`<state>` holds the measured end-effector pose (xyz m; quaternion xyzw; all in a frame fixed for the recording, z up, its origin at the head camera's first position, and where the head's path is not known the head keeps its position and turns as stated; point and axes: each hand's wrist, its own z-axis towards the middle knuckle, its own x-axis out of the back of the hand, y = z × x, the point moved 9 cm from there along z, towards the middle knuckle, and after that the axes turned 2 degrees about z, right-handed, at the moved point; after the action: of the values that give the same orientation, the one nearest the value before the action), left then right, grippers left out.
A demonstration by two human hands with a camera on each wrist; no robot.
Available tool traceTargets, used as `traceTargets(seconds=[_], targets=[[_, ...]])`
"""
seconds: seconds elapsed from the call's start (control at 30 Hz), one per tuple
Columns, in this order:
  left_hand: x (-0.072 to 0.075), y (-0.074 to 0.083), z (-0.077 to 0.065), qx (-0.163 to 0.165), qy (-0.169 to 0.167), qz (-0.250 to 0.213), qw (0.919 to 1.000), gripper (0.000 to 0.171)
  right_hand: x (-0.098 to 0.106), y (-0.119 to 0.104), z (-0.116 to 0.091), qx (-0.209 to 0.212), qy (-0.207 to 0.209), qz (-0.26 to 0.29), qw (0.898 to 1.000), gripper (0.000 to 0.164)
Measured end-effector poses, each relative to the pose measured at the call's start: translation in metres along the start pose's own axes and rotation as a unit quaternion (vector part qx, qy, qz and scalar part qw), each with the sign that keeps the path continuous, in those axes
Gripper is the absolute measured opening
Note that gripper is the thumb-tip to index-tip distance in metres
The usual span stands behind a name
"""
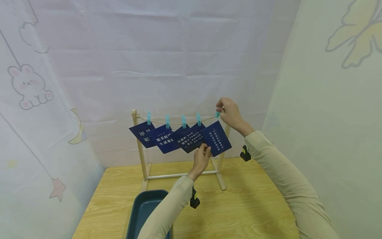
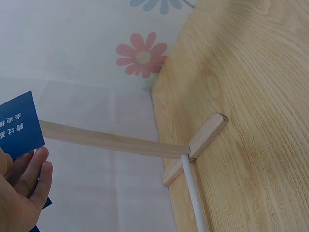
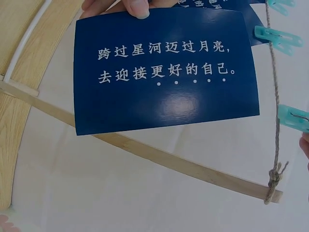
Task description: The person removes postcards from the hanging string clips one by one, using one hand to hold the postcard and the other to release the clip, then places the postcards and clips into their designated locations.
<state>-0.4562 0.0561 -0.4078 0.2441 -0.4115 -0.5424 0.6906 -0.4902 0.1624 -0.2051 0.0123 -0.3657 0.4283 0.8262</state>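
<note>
My left hand [image 1: 201, 158] pinches the lower left corner of a dark blue card [image 1: 216, 138] printed with white characters. In the right wrist view that card [image 3: 166, 101] is slightly bowed, its near edge apart from the twine [image 3: 276, 96]. At the right end of the line, my right hand [image 1: 229, 111] pinches a light blue clothespin [image 1: 217, 114], whose tip is at the twine. To the left, several blue cards [image 1: 163, 137] hang overlapping, each under its own clothespin [image 1: 167, 121].
A wooden stand [image 1: 140, 152] with a white lower bar [image 1: 167, 175] carries the twine. It stands on a wood-grain table [image 1: 238, 205] before a pale cloth backdrop. The dark teal tray [image 1: 134, 212] lies at the front left, partly behind my left sleeve.
</note>
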Motion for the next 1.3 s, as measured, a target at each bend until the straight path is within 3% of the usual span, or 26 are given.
traceTargets(seconds=[0.3,0.5,1.0,1.3], targets=[[0.004,-0.004,-0.003,-0.008,0.005,0.016,0.9998,0.014,0.004,-0.011,0.003,0.028,0.039,0.000,0.999,0.013],[0.006,-0.011,-0.012,-0.006,-0.002,0.009,0.9999,0.013,0.001,-0.017,0.000,0.043,0.034,0.002,0.998,0.020],[0.005,-0.048,-0.042,0.025,-0.026,0.013,0.9993,0.011,-0.012,-0.033,-0.018,0.086,0.024,0.009,0.996,0.030],[0.002,-0.059,-0.058,0.038,-0.050,0.003,0.9980,0.012,-0.024,-0.042,-0.027,0.114,0.015,0.006,0.993,0.027]])
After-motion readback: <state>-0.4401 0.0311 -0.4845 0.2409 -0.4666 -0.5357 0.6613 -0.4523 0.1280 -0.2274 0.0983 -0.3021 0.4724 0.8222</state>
